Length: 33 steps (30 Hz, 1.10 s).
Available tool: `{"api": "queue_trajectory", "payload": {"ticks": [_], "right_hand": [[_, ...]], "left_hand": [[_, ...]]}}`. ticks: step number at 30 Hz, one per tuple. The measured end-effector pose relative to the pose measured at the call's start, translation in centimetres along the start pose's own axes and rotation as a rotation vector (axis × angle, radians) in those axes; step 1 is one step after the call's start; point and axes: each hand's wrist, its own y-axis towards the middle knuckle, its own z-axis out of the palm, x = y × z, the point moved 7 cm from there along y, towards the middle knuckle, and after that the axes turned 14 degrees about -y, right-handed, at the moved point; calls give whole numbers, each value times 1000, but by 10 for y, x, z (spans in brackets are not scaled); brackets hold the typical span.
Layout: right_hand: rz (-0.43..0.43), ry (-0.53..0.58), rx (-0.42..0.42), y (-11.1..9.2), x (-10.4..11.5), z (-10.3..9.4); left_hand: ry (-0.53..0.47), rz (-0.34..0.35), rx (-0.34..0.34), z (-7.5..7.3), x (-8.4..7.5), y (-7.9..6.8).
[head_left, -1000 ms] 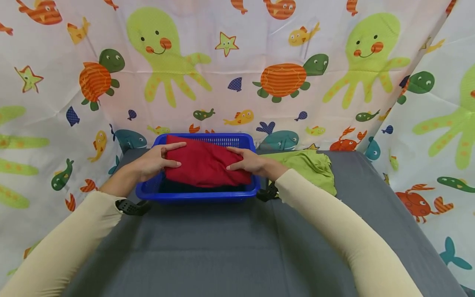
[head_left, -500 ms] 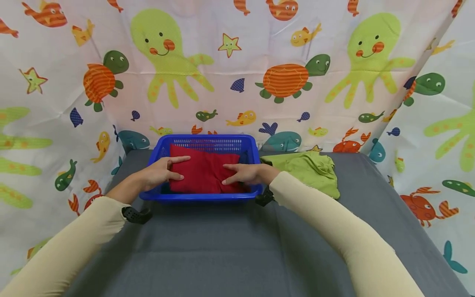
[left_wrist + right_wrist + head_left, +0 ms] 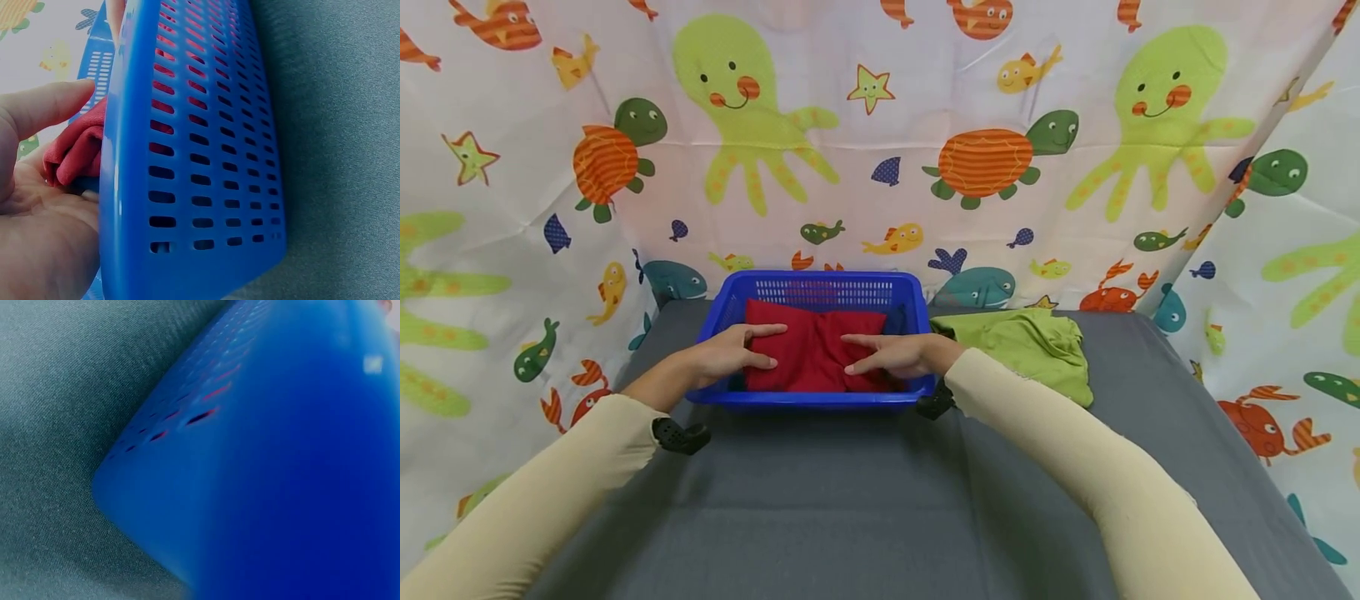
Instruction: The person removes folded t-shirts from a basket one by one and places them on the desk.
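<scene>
A folded red cloth [image 3: 811,346] lies inside a blue plastic basket [image 3: 805,400] with slotted walls. My left hand [image 3: 724,350] reaches over the basket's left side, its index finger and thumb straight and spread at the cloth's left edge. In the left wrist view the thumb [image 3: 56,103] stands away from the bunched red cloth [image 3: 81,147], which lies against the hand behind the rim. From the right, my right hand [image 3: 898,354] extends index finger and thumb over the cloth's right part; its other fingers are hidden. The right wrist view is mostly filled by the basket wall [image 3: 300,475].
A crumpled green cloth [image 3: 1037,350] lies right of the basket on the grey table cover [image 3: 820,500]. Dark blue fabric [image 3: 895,320] shows in the basket beside the red cloth. A curtain [image 3: 820,167] printed with sea animals hangs behind and at both sides.
The red cloth has gone down from above the rim into the basket, with both hands lowering along with it. Over the last half second the hands have hardly moved.
</scene>
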Motion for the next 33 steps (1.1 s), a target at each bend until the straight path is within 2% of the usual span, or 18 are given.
{"api": "queue_trajectory", "payload": {"ticks": [8,14,22,28,33], "right_hand": [[-12,17,-35,1,3,1],[-35,83,-53,1,4,3],[-106,233,-167,0,7,-6],[-151,226,-223,-8,12,-16],[-187,247,-224,-18,17,-23]], "left_hand": [[49,-19,-30,0,7,1],[60,-10,-48,-2,10,1],[-28,41,-33,-2,-3,-5],[-53,85,-38,-4,-16,-7],[-92,105,-30,-4,-24,-9]]}}
